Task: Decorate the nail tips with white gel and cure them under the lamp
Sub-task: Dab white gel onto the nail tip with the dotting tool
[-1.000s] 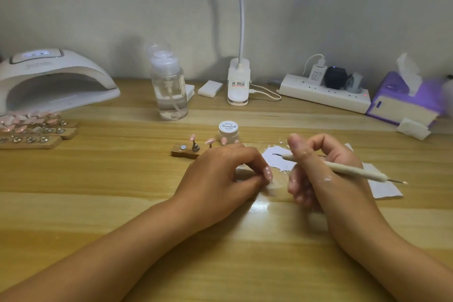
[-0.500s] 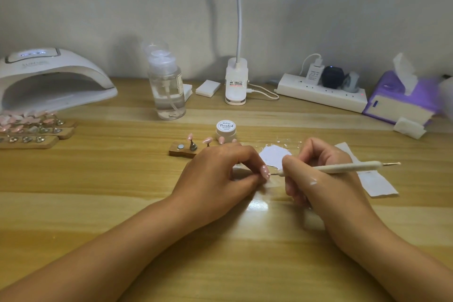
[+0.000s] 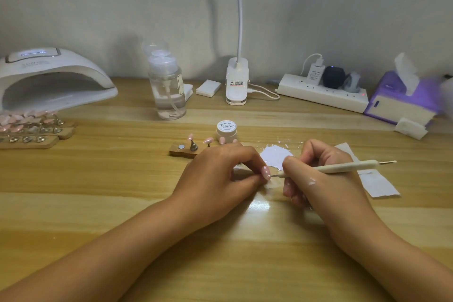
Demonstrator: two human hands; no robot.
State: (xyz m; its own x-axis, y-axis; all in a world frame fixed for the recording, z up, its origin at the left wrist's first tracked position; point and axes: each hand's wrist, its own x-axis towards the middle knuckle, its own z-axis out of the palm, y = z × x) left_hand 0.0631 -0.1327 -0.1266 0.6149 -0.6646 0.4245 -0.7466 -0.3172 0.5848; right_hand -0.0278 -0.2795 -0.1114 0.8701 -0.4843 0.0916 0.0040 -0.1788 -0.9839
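Note:
My left hand (image 3: pixel 220 174) pinches a pink nail tip (image 3: pixel 266 171) with small white dots between thumb and fingers, just above the table. My right hand (image 3: pixel 316 174) grips a cream dotting pen (image 3: pixel 343 167) like a pencil; its fine point touches the nail tip's edge. Behind my hands sits a small white gel jar (image 3: pixel 226 130), lid on. A wooden holder (image 3: pixel 182 151) carries several pink nail tips on stands. A smear of white gel (image 3: pixel 275 154) lies on the table beside my right hand. The white curing lamp (image 3: pixel 51 78) stands at the far left.
Wooden strips with several pink nail tips (image 3: pixel 31 127) lie before the lamp. A clear pump bottle (image 3: pixel 168 88), a clip desk lamp (image 3: pixel 236 83), a power strip (image 3: pixel 323 92) and a purple tissue box (image 3: pixel 402 98) line the back. White paper (image 3: pixel 377 182) lies under my right hand.
My right hand has swung the pen from pointing away to level, bringing its fine point left onto the nail tip. My left hand has stayed put with the tip.

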